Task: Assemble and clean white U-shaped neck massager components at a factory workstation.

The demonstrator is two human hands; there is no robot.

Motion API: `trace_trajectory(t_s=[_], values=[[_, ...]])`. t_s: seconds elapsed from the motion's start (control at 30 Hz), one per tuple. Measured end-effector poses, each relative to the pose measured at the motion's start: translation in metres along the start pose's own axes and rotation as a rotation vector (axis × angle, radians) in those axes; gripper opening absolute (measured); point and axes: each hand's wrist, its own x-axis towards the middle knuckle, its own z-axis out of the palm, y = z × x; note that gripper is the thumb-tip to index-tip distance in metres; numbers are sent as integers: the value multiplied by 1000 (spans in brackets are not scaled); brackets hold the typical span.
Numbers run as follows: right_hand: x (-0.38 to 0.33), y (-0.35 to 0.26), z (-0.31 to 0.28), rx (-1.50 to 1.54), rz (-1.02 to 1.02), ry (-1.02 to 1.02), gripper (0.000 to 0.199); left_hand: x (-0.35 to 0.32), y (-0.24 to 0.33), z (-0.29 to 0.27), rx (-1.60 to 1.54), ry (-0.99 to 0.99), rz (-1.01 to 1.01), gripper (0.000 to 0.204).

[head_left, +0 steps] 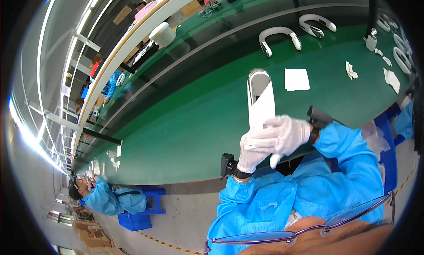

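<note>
A long white device (262, 109) with a glossy grey, rounded far end points away from me over the green bench. A slanting edge divides its grey panel from the white part. Its near end runs in under my gloved hands. My left hand (251, 155), in a white striped glove, is closed around that near end, its fingers largely covered. Across it lies my right hand (282, 133), also gloved in white, fingers stretched leftward and thumb apart, pointing toward me. A folded white cloth (297, 79) rests just right of the device's far end.
Two white U-shaped devices (279, 35) (317, 24) stand farther back on the green bench (185, 140). At the right are a small bottle (372, 40), crumpled tissues (351, 70) and more white rings (401, 60). A co-worker (108, 195) sits at far left beside a blue stool (152, 200).
</note>
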Motion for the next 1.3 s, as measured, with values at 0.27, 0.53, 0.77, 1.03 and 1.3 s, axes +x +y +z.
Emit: trace_trajectory(t_s=[0.27, 0.53, 0.77, 1.03, 1.3], values=[[0, 69, -29, -12, 494, 311, 64, 22, 14, 13, 535, -241, 99, 36], [-8, -5, 4, 91, 192, 38, 75, 8, -19, -8, -190, -178, -237, 47], [-14, -6, 14, 102, 203, 75, 62, 7, -16, -14, -1226, -39, -236, 91], [-36, 1, 32, 122, 239, 56, 39, 36, -9, -12, -1479, 257, -271, 57], [-62, 5, 33, 428, 683, 277, 23, 44, -25, -12, -1707, 409, -237, 42]])
